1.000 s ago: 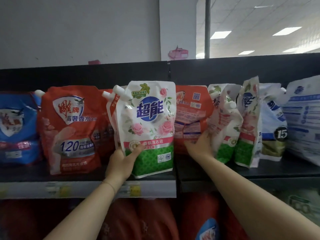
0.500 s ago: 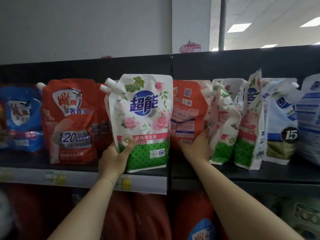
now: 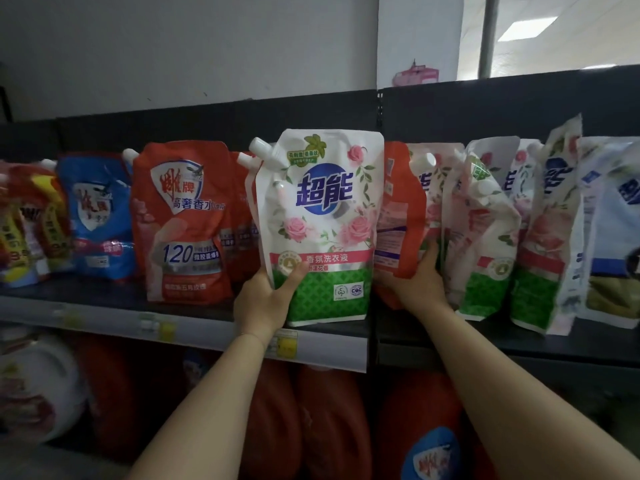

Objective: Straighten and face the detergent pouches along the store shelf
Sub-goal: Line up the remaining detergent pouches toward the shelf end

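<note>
So that its label faces out, the left hand point(image 3: 265, 301) fingers grip the white pouch point(image 3: 322, 216) upright; the right hand point(image 3: 417, 285) braces the red pouch point(image 3: 401, 202), its fingers' hold unclear

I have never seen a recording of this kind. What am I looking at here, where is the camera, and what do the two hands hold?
There is no machine here. A person wears one wide camera on the head, so the single picture looks forward over both bare arms. The dark shelf carries detergent pouches. The left hand grips the lower left corner of a white rose pouch, which is upright with its front towards you. The right hand holds the lower edge of an orange pouch next to it, which seems to show its back. Further left stand a red pouch marked 120 and a blue pouch. To the right, several white pouches lean sideways, not yet straightened.
</note>
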The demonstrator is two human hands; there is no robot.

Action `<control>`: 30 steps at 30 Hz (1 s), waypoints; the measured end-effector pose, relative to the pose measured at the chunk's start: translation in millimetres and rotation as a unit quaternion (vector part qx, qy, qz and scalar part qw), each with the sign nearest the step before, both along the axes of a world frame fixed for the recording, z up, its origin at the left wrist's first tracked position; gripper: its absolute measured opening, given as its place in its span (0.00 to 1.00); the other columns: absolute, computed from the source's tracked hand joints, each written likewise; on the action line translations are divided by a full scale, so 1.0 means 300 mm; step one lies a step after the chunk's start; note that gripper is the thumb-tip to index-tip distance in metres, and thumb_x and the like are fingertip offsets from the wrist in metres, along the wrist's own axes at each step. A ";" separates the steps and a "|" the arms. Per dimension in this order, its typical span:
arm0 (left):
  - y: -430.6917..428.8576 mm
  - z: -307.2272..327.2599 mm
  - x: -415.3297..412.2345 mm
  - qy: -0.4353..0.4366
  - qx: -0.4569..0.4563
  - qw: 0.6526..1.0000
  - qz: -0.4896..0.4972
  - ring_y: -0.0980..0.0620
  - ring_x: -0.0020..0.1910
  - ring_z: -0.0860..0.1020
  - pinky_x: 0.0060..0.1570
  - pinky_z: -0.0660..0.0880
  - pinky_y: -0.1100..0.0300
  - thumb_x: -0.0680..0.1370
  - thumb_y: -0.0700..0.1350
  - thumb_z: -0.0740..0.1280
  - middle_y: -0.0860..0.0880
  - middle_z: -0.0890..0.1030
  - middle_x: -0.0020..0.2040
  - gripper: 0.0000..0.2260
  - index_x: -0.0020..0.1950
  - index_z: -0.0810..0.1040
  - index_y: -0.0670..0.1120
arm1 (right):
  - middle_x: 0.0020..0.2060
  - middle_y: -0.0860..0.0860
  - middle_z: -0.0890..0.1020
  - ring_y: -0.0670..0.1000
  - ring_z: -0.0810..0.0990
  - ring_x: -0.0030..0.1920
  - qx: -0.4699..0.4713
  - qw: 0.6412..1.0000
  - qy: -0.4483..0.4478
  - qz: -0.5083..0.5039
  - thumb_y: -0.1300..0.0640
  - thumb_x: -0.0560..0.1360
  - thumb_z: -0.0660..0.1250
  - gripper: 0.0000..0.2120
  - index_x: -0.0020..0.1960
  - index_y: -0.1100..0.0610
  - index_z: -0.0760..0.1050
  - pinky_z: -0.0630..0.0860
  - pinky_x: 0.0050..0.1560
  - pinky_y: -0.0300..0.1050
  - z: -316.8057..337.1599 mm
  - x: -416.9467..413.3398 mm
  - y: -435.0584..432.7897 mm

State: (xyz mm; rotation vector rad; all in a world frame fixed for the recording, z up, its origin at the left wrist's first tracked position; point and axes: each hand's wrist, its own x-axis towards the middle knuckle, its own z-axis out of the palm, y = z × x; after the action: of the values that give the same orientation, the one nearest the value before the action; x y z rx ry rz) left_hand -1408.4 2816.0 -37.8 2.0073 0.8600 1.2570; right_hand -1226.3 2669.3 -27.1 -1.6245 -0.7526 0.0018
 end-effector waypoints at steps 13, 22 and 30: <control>-0.013 0.008 -0.006 0.017 0.012 1.000 0.009 0.59 0.36 0.76 0.31 0.67 0.62 0.66 0.73 0.58 0.57 0.79 0.37 0.22 0.43 0.74 0.56 | 0.63 0.49 0.73 0.51 0.74 0.62 0.037 0.999 -0.039 -0.003 0.55 0.64 0.80 0.52 0.75 0.46 0.50 0.69 0.58 0.44 0.004 -0.032 -0.010; -0.006 0.024 0.003 0.026 -0.006 0.999 0.021 0.52 0.40 0.77 0.37 0.71 0.57 0.65 0.74 0.60 0.57 0.79 0.44 0.30 0.55 0.69 0.53 | 0.49 0.42 0.76 0.54 0.78 0.58 0.089 0.992 -0.041 -0.078 0.55 0.70 0.76 0.32 0.69 0.48 0.64 0.73 0.56 0.49 0.031 -0.095 -0.059; -0.134 0.020 0.043 -0.116 0.156 0.969 0.152 0.45 0.52 0.72 0.48 0.70 0.54 0.70 0.48 0.76 0.45 0.71 0.52 0.19 0.52 0.71 0.42 | 0.56 0.50 0.76 0.56 0.77 0.55 0.149 0.966 -0.086 -0.194 0.54 0.71 0.71 0.26 0.66 0.42 0.65 0.75 0.51 0.53 0.008 -0.252 -0.111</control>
State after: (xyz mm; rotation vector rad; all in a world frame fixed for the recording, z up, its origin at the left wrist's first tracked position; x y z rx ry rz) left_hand -1395.5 2775.8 -31.7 1.9557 0.9254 1.8593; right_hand -1301.9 2636.1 -24.8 -1.4683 -0.5238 -0.5177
